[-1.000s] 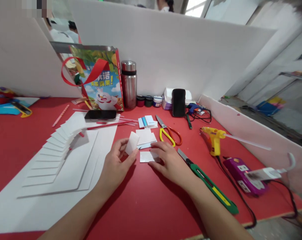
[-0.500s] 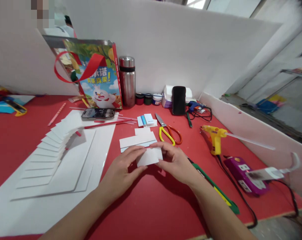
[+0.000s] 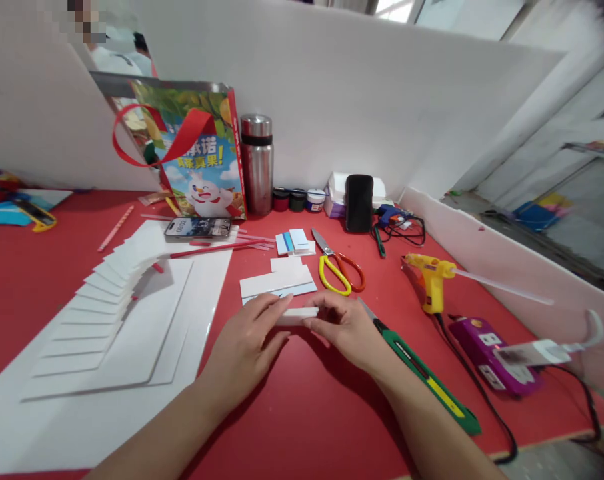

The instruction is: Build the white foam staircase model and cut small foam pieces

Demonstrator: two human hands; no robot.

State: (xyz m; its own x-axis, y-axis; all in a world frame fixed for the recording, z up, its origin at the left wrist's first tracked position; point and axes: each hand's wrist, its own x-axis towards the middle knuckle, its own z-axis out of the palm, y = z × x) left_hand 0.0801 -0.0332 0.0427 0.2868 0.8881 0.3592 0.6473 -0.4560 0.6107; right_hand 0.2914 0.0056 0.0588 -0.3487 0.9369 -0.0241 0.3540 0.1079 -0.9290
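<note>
My left hand and my right hand meet over the red table, both pinching a small stack of white foam-board pieces held flat, edge toward me. Just beyond it lie more white foam-board rectangles. A green and yellow utility knife lies right of my right hand. Red and yellow scissors rest further back.
A white stepped foam-board model on large white sheets sits at left, with a phone behind it. A gift bag, steel flask, paint jars, yellow glue gun and purple power strip stand around. White partitions enclose the table.
My left hand brought its white piece down onto the piece under my right hand. Both hands now hold the pieces together as a flat stack.
</note>
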